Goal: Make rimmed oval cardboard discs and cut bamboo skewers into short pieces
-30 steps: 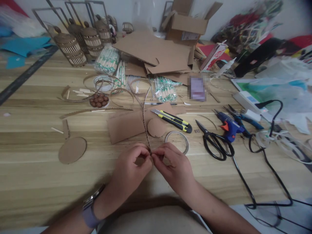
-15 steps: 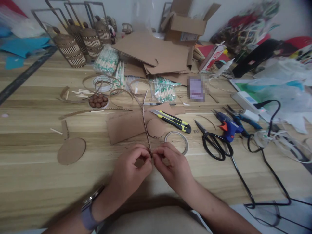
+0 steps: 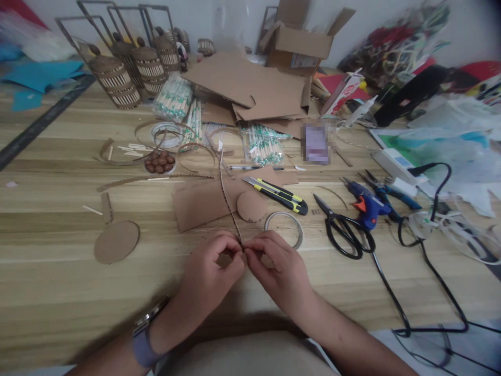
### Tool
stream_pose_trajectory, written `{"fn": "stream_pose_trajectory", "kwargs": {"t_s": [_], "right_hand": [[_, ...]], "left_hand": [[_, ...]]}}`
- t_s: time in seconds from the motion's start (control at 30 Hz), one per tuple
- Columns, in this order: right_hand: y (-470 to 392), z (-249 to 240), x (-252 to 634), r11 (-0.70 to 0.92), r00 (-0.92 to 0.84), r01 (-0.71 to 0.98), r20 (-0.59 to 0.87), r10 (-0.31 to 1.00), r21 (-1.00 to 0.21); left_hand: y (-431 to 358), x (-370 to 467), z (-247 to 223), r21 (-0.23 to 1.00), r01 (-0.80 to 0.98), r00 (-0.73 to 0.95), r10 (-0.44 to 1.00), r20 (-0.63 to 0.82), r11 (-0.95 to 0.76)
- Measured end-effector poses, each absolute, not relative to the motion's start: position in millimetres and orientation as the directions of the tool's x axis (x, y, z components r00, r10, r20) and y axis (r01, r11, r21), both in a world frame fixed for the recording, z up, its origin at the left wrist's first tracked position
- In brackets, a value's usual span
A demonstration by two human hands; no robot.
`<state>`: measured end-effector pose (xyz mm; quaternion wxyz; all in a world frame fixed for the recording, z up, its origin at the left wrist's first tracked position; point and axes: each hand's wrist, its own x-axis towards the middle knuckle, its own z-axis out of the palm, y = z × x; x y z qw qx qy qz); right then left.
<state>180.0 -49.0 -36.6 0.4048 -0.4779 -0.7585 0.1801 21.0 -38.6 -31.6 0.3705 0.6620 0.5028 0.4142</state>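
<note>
Both my hands meet low in the middle of the view, fingertips pinched together on the near end of a thin cardboard strip point(image 3: 227, 198). My left hand point(image 3: 213, 263) wears a watch at the wrist and grips the strip from the left. From the right, my right hand point(image 3: 279, 266) pinches the same end, which the fingertips hide. The strip's free length rises away from me, edge-on and slightly curved, over a flat cardboard piece point(image 3: 195, 203). Just beyond my right hand lie a roll of tape point(image 3: 299, 235), a cardboard disc point(image 3: 250, 206) and a yellow-black utility knife point(image 3: 279, 196).
Black scissors point(image 3: 344, 230), a blue glue gun point(image 3: 364, 203) and pliers point(image 3: 399, 196) lie on the right. Another cardboard disc point(image 3: 116, 242) is at left, below a bowl of brown balls point(image 3: 159, 162). Several small stick-sided lanterns point(image 3: 117, 83) and a cardboard box point(image 3: 299, 44) stand at the back.
The strip's far end has swung to the left, while both hands keep their pinch on its near end. The view has shifted very slightly.
</note>
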Motion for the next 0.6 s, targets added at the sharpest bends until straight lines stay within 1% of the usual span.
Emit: {"fn": "stream_pose_trajectory", "kwargs": {"t_s": [0.27, 0.37, 0.47, 0.6], "right_hand": [[-46.4, -34.0, 182.0, 0.458, -0.237, 0.569, 0.397, 0.886, -0.683], [-47.1, -34.3, 181.4, 0.465, -0.229, 0.558, 0.411, 0.882, -0.688], [-48.9, -36.5, 180.3, 0.484, -0.214, 0.583, 0.451, 0.866, -0.652], [-50.8, -39.4, 179.0, 0.495, -0.221, 0.662, 0.484, 0.847, -0.563]], "left_hand": [[-37.6, 20.3, -31.3, 0.917, 0.346, 0.177, 0.973, 0.146, -0.201], [-37.4, 19.3, -31.3, 0.911, 0.358, 0.183, 0.972, 0.146, -0.204], [-37.4, 19.0, -31.5, 0.908, 0.37, 0.173, 0.975, 0.139, -0.195], [-37.7, 20.6, -32.5, 0.912, 0.366, 0.177, 0.976, 0.127, -0.185]]}}
